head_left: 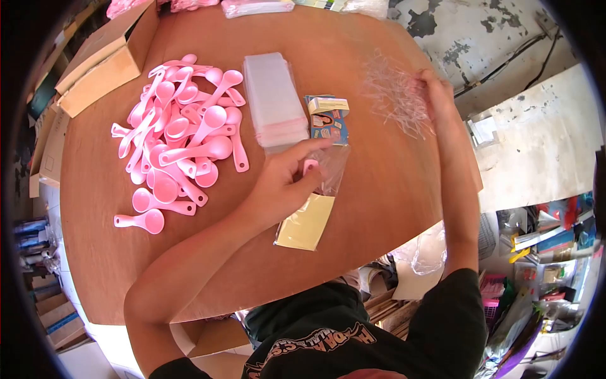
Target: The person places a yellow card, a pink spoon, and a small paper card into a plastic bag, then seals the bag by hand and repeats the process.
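My left hand [297,174] is closed at the table's middle, pinching a clear plastic bag [334,170]; a bit of pink shows between the fingers. Inside the bag's lower part lies a pale yellow card [306,221]. Just beyond the hand sits a small stack of blue printed cards [329,126]. To its left are flat clear bags [274,95], and farther left a heap of pink spoons [180,129]. At the right, my right hand [435,95] touches a loose pile of thin clear strips [398,98]; its fingertips are partly hidden and blurred.
A cardboard box [104,63] stands at the table's back left. Pink and clear plastic packs [255,6] lie along the far edge. Beyond the right edge are a pale board [536,139] and shelves of mixed goods. The brown table [379,208] has a curved near edge.
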